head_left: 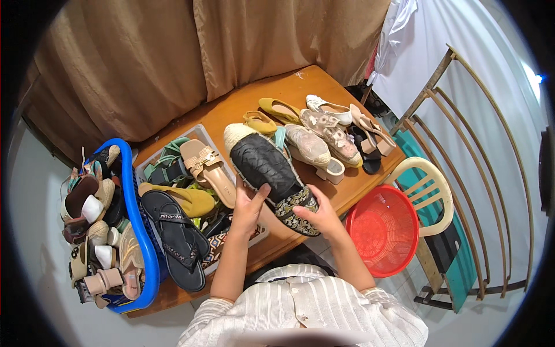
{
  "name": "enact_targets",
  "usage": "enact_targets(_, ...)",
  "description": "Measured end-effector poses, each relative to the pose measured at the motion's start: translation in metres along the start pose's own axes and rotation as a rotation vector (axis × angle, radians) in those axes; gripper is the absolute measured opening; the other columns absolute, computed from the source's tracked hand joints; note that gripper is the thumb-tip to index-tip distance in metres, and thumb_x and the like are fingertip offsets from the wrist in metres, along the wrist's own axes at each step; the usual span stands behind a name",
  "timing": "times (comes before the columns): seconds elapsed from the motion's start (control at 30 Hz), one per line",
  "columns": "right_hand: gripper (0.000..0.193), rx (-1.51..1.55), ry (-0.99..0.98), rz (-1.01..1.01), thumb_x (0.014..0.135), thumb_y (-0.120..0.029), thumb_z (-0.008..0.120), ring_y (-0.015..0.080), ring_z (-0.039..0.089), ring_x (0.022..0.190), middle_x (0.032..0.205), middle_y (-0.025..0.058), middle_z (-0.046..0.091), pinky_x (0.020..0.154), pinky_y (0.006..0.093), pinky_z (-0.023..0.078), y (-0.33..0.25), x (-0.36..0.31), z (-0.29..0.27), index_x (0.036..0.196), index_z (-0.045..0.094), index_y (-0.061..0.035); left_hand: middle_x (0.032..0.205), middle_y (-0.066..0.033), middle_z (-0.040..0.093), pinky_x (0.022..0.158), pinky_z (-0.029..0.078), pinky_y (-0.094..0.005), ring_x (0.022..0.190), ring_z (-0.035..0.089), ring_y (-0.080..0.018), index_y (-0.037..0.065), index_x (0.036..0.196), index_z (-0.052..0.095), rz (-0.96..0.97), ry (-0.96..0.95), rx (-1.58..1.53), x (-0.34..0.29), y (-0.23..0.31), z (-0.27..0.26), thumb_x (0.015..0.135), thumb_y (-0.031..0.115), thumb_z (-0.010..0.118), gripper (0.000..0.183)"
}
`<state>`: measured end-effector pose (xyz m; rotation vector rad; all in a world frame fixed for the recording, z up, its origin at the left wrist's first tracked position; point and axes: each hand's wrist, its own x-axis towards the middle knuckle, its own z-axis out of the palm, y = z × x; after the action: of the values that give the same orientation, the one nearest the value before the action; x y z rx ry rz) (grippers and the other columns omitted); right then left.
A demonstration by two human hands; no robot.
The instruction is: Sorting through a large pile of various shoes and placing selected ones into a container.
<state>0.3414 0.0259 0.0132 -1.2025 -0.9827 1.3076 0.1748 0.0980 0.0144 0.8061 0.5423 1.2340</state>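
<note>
Above the table's front edge, both hands grip a black espadrille (263,165) with a beige woven toe, which points up and to the left. Its lower end shows a black-and-gold patterned part; whether that belongs to a second shoe I cannot tell. My left hand (248,208) is closed on its left side, thumb on top. On the other side my right hand (321,217) pinches the patterned part. Left of my left hand, a pale grey bin (225,144) holds tan slides (203,162), a mustard flat (191,201), black flip-flops (173,231) and green sandals (167,159).
A blue basket (134,225) heaped with shoes stands at the left. Several flats and sandals (332,136) are lined up on the wooden table (312,81). To the right are a red basket (384,231), a cream plastic chair (445,202) and a metal frame (462,133). Brown curtains (144,58) hang behind.
</note>
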Motion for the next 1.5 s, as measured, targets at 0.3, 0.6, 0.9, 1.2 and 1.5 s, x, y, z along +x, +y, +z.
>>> enact_targets(0.3,0.064,-0.404,0.395,-0.265,0.064,-0.026,0.082,0.0198,0.054,0.098,0.105,0.0107,0.057,0.087,0.0319,0.043,-0.012,0.082,-0.122,0.113,0.047,-0.0049,0.088,-0.0025,0.056,0.075,0.046,-0.0270,0.082,0.057,-0.0126,0.008,0.110,0.048,-0.080,0.043,0.293,0.041,-0.027,-0.003,0.090,0.018,0.055,0.023)
enact_targets(0.6,0.065,-0.807,0.454,-0.066,0.069,-0.047,0.073,0.0290,0.063,0.092,0.099,0.0202,0.064,0.081,0.0361,0.047,0.006,0.191,-0.195,0.113,0.054,-0.0048,0.076,0.0009,0.055,0.071,0.045,-0.0249,0.073,0.056,-0.0099,0.009,0.099,0.052,-0.064,0.210,0.267,0.056,-0.052,0.010,0.091,0.018,0.053,0.012)
enact_targets(0.9,0.035,-1.179,0.416,-0.456,0.073,-0.022,0.072,0.0343,0.051,0.096,0.101,0.0181,0.051,0.083,0.0420,0.042,-0.009,0.190,-0.180,0.103,0.061,-0.0074,0.075,0.0022,0.055,0.069,0.045,-0.0225,0.071,0.055,-0.0079,0.009,0.096,0.053,-0.018,0.417,0.274,0.047,-0.076,0.013,0.090,0.015,0.055,0.009)
enact_targets(1.2,0.008,-0.779,0.164,-0.696,0.075,-0.003,0.067,0.0246,0.056,0.080,0.083,0.0097,0.057,0.071,0.0332,0.045,-0.026,0.163,-0.125,0.082,0.065,-0.0039,0.077,0.0018,0.053,0.069,0.043,-0.0200,0.073,0.052,-0.0064,0.005,0.094,0.053,0.035,0.424,0.326,0.039,-0.064,0.023,0.088,0.010,0.057,0.008)
enact_targets(1.5,0.007,-0.613,0.049,-0.691,0.076,-0.003,0.067,0.0193,0.059,0.072,0.077,0.0082,0.062,0.067,0.0286,0.046,-0.024,0.143,-0.054,0.083,0.066,-0.0016,0.079,0.0022,0.055,0.068,0.043,-0.0202,0.073,0.053,-0.0051,0.004,0.093,0.054,0.217,0.577,0.545,-0.020,-0.010,-0.017,0.085,0.005,0.060,0.010)
